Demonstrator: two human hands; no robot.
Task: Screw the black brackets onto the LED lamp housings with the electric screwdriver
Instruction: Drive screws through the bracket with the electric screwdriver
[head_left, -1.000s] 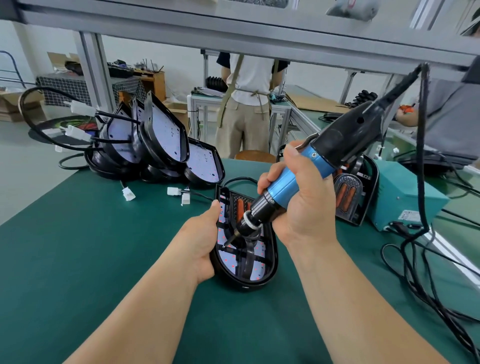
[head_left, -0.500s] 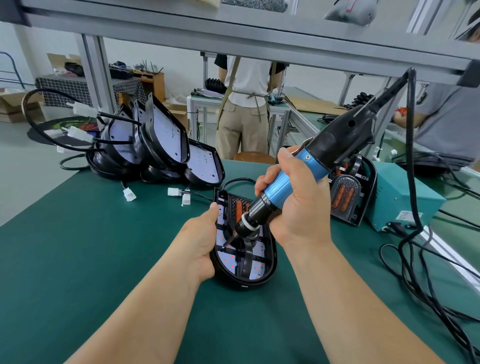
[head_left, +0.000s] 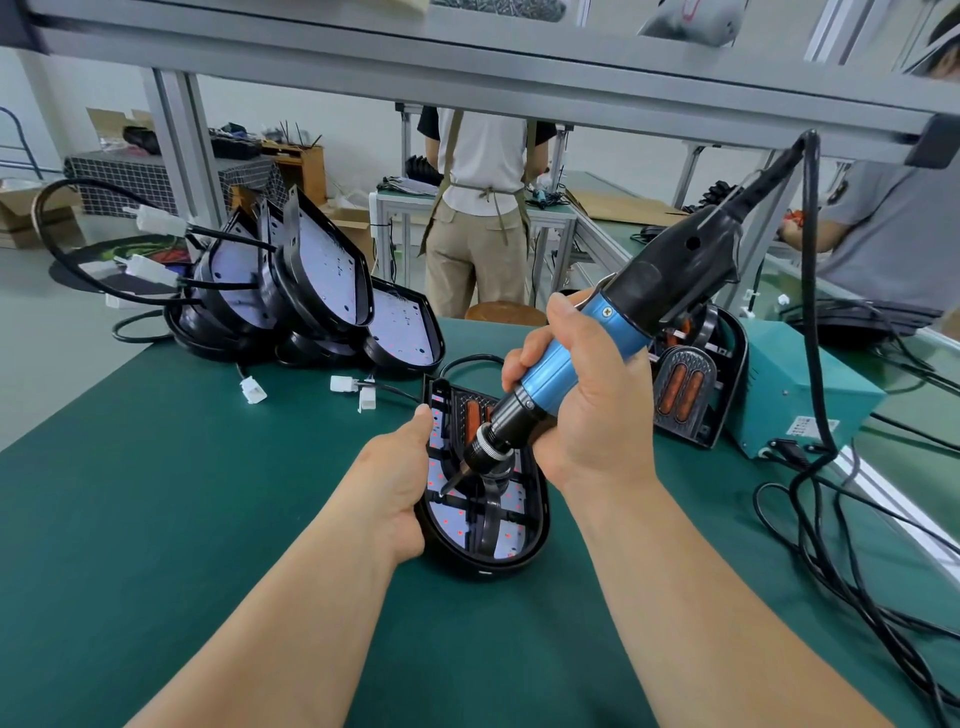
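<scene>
On the green table (head_left: 156, 519), a pile of housings (head_left: 322, 280) leans at the back left. One LED lamp housing (head_left: 524, 551) lies open side up just in front of us. Our right hand (head_left: 587, 415) has its grip closed round the blue electric screwdriver (head_left: 561, 364). Our left hand (head_left: 395, 483) grips the housing's left edge. The black bracket (head_left: 488, 514) sits inside, and the tip (head_left: 452, 480) points down at its left end. We think we are driving a screw here. Next we should press down gently and steadily.

On the electric screwdriver (head_left: 618, 332): satin blue metal-look sleeve, matt black plastic upper body, bright metal collar. Centre, lamp housing (head_left: 519, 556): glossy black plastic rim. The table mat (head_left: 156, 493): smooth, matt green. Top, overhead frame (head_left: 467, 62): brushed grey metal. Right, power box (head_left: 795, 384): teal painted casing, slight sheen. Left of centre, connectors (head_left: 253, 389): white plastic.
</scene>
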